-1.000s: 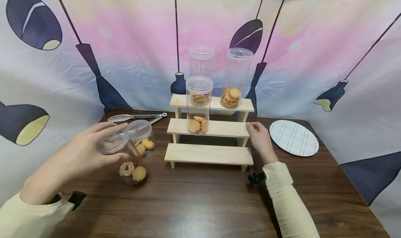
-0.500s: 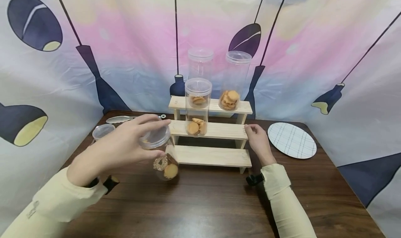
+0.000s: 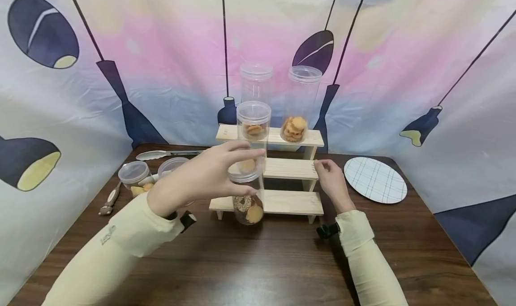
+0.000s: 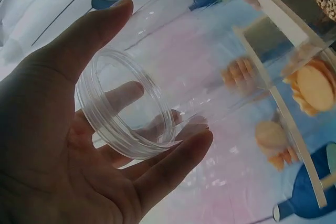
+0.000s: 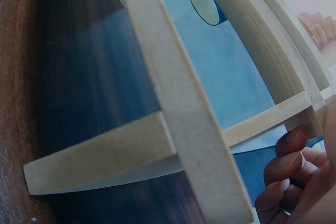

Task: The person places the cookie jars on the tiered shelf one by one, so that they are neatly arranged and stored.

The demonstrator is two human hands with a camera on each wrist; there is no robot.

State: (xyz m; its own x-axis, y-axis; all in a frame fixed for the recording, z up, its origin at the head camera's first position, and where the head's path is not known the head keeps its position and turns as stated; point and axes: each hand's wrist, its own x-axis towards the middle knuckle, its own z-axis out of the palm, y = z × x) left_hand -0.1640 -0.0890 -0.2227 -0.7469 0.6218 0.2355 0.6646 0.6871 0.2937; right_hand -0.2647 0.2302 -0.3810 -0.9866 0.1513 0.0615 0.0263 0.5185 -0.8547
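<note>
Left hand [image 3: 207,171] has swung rightward since the first frame, carrying the lidded jar [image 3: 249,203] from the table's left side to the front of the wooden rack [image 3: 293,203]. Jar's in that hand now: thumb and fingers spread around the lid [image 4: 102,120], holding it from the side, palm behind; left wrist view agrees. Jar hangs below the fingers, near upright, its nutty ring cookie and round cookie at the bottom, overlapping the left part of the lowest tier in head view. Whether its base touches anything: can't tell.

Right hand [image 3: 331,180] hasn't moved; fingers curled, narrow, pinching the right end of the middle tier. Reads as steadying.

Beyond the left fingertips: middle-tier jar [image 3: 254,113], partly covered by the held one. Higher up behind it, two top-tier jars [image 3: 304,91]. Left of the left hand, past the forearm: two more jars [image 3: 135,174], tongs [image 3: 155,154]. Plate [image 3: 376,180] just right of the right hand.

Judgement: transfer mid-way; jar has reached the rack, placement not yet done.
</note>
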